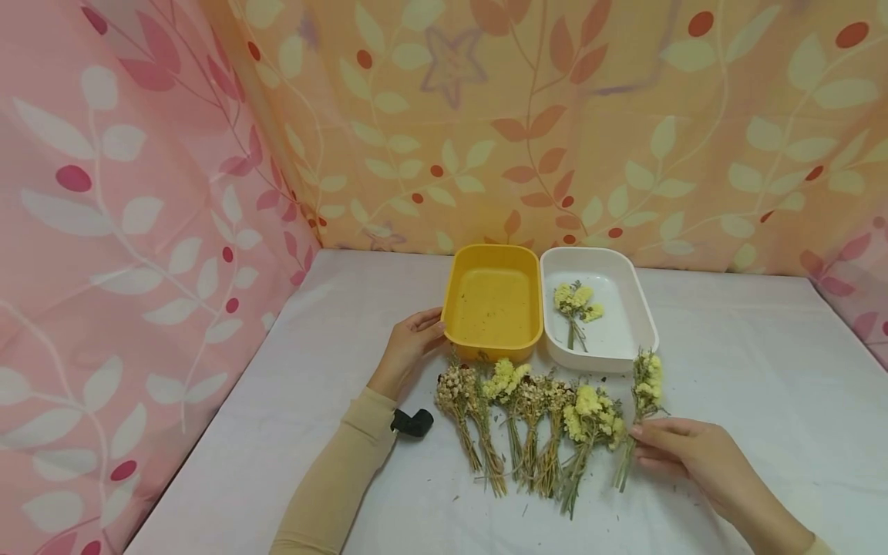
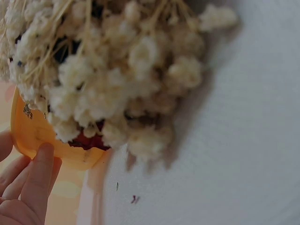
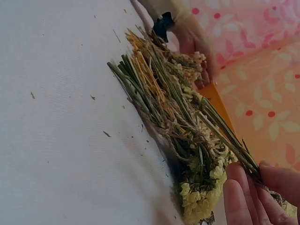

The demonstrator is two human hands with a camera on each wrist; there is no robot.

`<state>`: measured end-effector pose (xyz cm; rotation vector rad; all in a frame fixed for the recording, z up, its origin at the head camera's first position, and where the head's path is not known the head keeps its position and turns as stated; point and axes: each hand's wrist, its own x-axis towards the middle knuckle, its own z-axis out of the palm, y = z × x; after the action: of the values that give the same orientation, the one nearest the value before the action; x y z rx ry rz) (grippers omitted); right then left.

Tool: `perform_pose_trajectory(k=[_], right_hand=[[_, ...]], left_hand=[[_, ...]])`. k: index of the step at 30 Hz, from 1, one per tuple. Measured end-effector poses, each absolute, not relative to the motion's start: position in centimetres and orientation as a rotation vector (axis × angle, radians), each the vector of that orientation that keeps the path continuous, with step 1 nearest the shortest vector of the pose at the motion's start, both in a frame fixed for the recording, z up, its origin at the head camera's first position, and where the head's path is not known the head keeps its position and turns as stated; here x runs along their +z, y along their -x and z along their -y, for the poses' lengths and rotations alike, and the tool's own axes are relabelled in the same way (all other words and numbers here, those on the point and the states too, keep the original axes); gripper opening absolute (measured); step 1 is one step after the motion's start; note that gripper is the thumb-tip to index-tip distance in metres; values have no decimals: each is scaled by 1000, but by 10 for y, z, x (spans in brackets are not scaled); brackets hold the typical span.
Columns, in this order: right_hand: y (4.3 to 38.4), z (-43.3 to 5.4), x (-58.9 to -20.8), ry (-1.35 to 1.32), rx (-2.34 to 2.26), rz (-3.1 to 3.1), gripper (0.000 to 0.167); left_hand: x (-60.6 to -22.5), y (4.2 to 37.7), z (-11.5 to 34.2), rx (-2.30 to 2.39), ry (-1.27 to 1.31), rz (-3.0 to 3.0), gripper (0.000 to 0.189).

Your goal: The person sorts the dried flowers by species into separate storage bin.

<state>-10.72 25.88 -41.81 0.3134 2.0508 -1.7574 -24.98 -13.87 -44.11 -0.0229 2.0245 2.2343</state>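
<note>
Between thumb and fingers, my right hand [image 1: 701, 455] pinches the stems of a yellow dried flower bunch [image 1: 648, 378], its blooms pointing up, at the right of the row. In the right wrist view its green stems [image 3: 229, 136] cross in front of the other bunches. My left hand [image 1: 411, 347] touches the left side of the yellow tub [image 1: 492, 250]; the left wrist view shows the fingers [image 2: 40, 176] against its wall. Several tied dried bunches lie below the tubs, among them a cream-coloured bunch [image 1: 456, 389] and a yellow bunch [image 1: 590, 416].
A white tub [image 1: 627, 308] stands right beside the yellow one, with a small yellow flower bunch [image 1: 574, 304] inside. A dark wrist camera [image 1: 412, 423] sits on the left sleeve. Plant crumbs dot the white tabletop [image 1: 735, 347]. Patterned curtains [image 1: 569, 116] hang behind.
</note>
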Motion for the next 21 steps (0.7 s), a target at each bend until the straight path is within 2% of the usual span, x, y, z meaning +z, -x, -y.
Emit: perform_pose_trajectory(k=[7, 21], right_hand=[[111, -250, -407, -263, -1667, -2159, 39], [123, -240, -384, -162, -1629, -2255, 42]], left_hand=[[-440, 249, 139, 2238, 22, -2015, 44], [-438, 248, 138, 2236, 23, -2014, 45]])
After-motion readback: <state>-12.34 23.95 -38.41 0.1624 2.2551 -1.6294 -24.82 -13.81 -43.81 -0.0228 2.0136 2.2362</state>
